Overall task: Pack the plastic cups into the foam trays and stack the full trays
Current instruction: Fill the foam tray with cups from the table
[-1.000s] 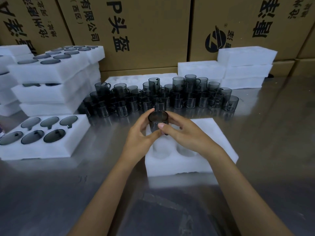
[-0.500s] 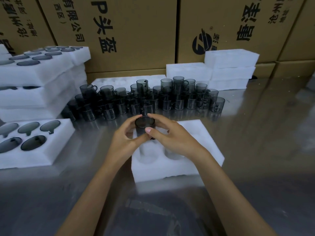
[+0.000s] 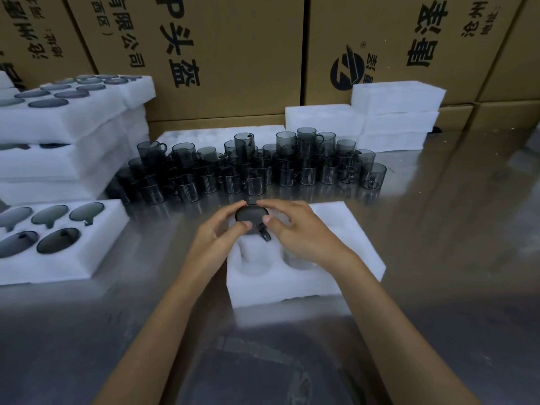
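Observation:
A smoky grey plastic cup [image 3: 252, 215] sits low in the far left hole of a white foam tray [image 3: 306, 283] in front of me, its handle pointing toward me. My left hand [image 3: 217, 235] and my right hand [image 3: 295, 229] both pinch its rim with thumb and fingertips. Two near holes of this tray show white and hold nothing. Behind it stands a crowd of loose grey cups [image 3: 257, 168], some stacked two high. A tray with several cups in it [image 3: 96, 258] lies at the left.
Stacked full trays [image 3: 87, 133] rise at the far left. White foam trays [image 3: 397, 118] are piled at the back right, another flat one [image 3: 187, 137] behind the cups. Cardboard boxes [image 3: 233, 54] wall the back. The metal table [image 3: 453, 258] is bare at right and near me.
The cup held above the tray has gone down into the far left hole, with both hands following it. The camera has shifted a little.

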The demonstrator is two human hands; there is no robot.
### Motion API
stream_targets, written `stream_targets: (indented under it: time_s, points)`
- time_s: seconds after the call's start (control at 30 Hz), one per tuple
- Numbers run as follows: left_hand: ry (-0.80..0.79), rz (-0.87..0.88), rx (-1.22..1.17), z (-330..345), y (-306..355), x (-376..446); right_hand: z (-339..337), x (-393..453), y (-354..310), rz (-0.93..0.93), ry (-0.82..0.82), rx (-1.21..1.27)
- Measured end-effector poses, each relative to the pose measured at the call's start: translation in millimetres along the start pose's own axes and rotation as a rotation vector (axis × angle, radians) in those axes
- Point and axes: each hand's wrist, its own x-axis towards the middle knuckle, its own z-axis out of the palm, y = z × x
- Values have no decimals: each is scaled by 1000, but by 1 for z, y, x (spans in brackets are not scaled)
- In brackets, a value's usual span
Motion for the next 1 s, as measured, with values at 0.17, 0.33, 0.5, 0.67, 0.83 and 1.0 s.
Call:
stream_targets:
  time_s: [0.17,0.33,0.5,0.67,0.83,1.0]
  points:
    - [24,-24,61,2,1,-2,2,-1,-1,-28,3,-252]
    - [13,-51,36,2,-1,-6,5,0,1,12,4,-334]
    - [45,-104,-114,4,-4,-6,5,3,0,57,-4,-344]
    - [80,-145,-122,9,-1,-6,3,1,-5,73,-12,-357]
    - [81,-161,-111,5,4,-6,-5,-2,-14,116,-19,-360]
    - [106,-179,-104,7,4,-5,-10,-12,-17,114,-15,-331]
